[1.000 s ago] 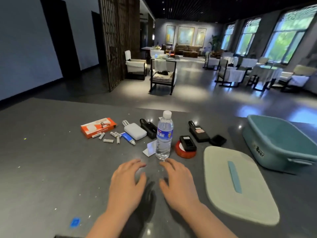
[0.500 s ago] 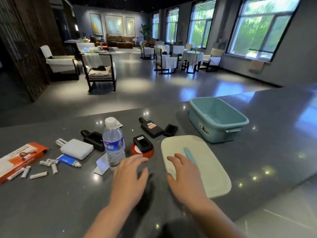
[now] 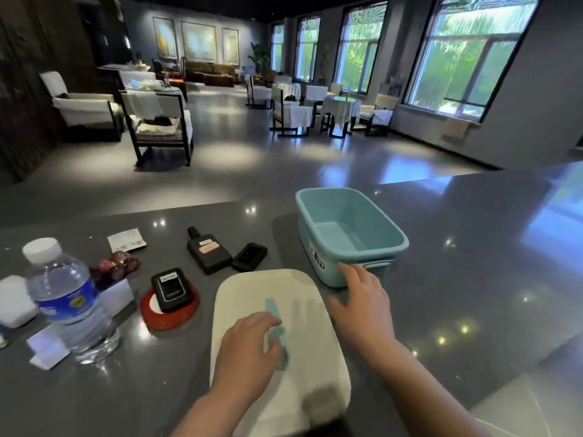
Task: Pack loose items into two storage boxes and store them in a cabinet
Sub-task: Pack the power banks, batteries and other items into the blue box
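Note:
A teal storage box [image 3: 350,234] stands empty on the grey counter, right of centre. Its cream lid [image 3: 303,329] with a teal handle strip lies flat in front of it. My left hand [image 3: 249,351] hovers over the lid's middle, fingers spread, holding nothing. My right hand [image 3: 362,304] reaches toward the box's near handle, fingers apart, fingertips close to the handle. Loose items lie to the left: a water bottle [image 3: 66,301], a black device on a red tape roll [image 3: 172,299], a black device with a pink label [image 3: 208,253] and a small black case [image 3: 250,257].
A white power bank [image 3: 14,305] and white cards [image 3: 47,351] sit at the far left, a white packet [image 3: 126,239] further back. The counter's near edge drops off at the lower right. Beyond the counter lie a hall floor, chairs and tables.
My view has swung right, so the loose items slid left and the orange packet left the frame. Both hands moved right: left over the lid, right toward the box.

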`<state>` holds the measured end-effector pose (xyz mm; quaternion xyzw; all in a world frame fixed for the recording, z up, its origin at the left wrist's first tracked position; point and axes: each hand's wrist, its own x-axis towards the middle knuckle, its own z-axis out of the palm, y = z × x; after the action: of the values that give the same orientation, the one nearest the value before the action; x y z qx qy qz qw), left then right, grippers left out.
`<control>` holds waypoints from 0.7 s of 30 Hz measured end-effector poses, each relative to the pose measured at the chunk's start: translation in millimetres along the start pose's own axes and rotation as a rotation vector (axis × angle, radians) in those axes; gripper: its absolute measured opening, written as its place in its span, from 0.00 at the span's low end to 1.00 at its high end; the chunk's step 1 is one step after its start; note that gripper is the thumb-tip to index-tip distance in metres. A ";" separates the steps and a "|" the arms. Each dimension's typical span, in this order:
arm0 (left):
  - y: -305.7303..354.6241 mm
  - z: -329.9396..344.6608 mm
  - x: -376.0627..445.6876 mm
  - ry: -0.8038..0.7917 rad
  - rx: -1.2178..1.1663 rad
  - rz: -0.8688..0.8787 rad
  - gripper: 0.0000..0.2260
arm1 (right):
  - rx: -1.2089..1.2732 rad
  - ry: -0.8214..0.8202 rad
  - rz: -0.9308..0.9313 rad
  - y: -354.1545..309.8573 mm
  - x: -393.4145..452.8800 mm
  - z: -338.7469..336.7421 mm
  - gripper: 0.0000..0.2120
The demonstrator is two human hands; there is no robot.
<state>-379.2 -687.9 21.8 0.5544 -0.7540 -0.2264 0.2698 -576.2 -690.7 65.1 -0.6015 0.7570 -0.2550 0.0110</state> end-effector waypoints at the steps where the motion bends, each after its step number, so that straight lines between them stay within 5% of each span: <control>1: 5.8 12.1 4.9 -0.013 -0.013 -0.015 0.13 | 0.002 0.008 -0.006 9.8 11.5 2.2 0.29; 8: 26.3 44.0 39.6 0.006 -0.001 -0.125 0.14 | -0.102 -0.061 -0.140 45.2 71.4 30.8 0.32; 13: 28.4 41.6 53.9 0.009 0.005 -0.165 0.14 | -0.097 0.154 -0.145 54.1 83.0 46.4 0.17; 21: 37.1 32.5 64.2 0.097 -0.039 -0.179 0.14 | 0.171 0.321 -0.227 81.3 77.9 32.8 0.09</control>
<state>-442.5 -737.5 31.2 0.6244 -0.6831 -0.2373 0.2953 -660.7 -762.4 26.8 -0.6313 0.6521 -0.4106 -0.0875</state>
